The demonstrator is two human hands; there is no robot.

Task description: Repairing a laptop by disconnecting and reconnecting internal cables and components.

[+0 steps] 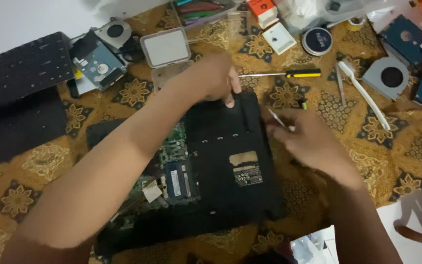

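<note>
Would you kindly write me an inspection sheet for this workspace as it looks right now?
Surface: patterned brown and gold cloth.
Job's things: black laptop base lies bottom up, circuit board exposed beside it.
Clutter: screwdriver, white brush, two fans, hard drive, keyboard, round tin, clear box.
Grippers: left hand presses the base's far edge; right hand holds a thin metal tool at its side.
Cables: nothing seen.
Surroundings: white floor; another person's fingers at lower right.
</note>
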